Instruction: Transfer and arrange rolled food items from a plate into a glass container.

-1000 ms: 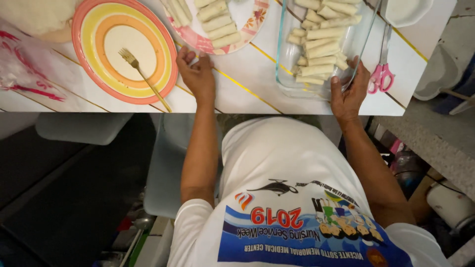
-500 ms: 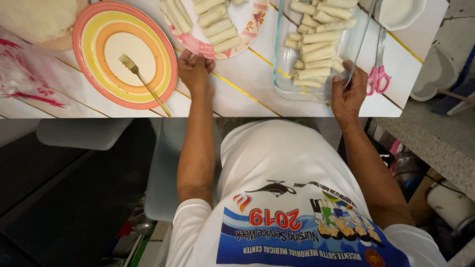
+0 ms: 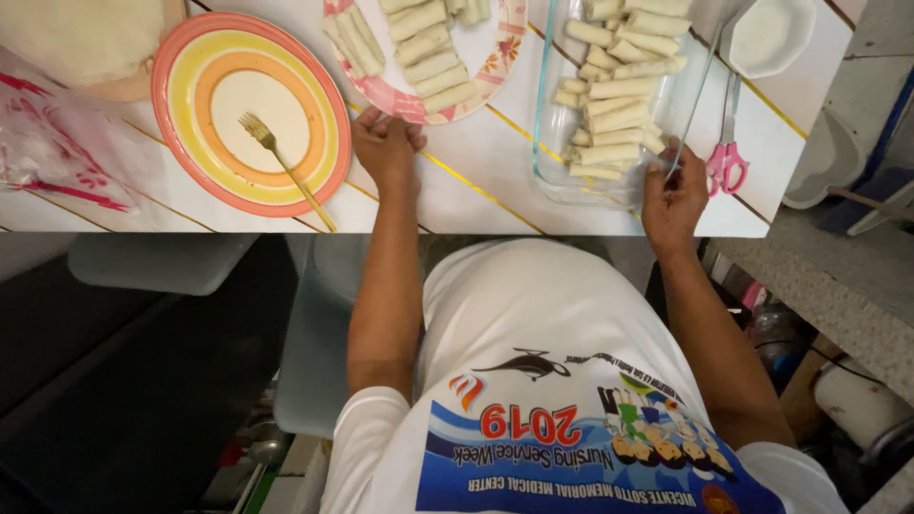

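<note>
My left hand [image 3: 386, 148] has its fingers curled on the near rim of a pink flowered plate [image 3: 495, 71] that carries several pale rolled wrappers [image 3: 433, 67]. My right hand [image 3: 671, 190] grips the near right corner of a clear glass baking dish [image 3: 552, 176]. More of the same rolls [image 3: 614, 119] lie in rows inside the dish. Both forearms reach from my white printed shirt out over the white table [image 3: 476, 190].
A round orange-and-yellow plate [image 3: 190, 124] with a gold fork [image 3: 286, 167] sits to the left. A clear plastic bag [image 3: 57, 143] and pale dough [image 3: 76, 38] lie at far left. Pink-handled scissors [image 3: 728, 162] and a white bowl [image 3: 766, 38] are right of the dish.
Both hands have slid forward from the table's edge: the left onto the pink plate's rim, the right onto the glass dish's corner. The view has shifted slightly.
</note>
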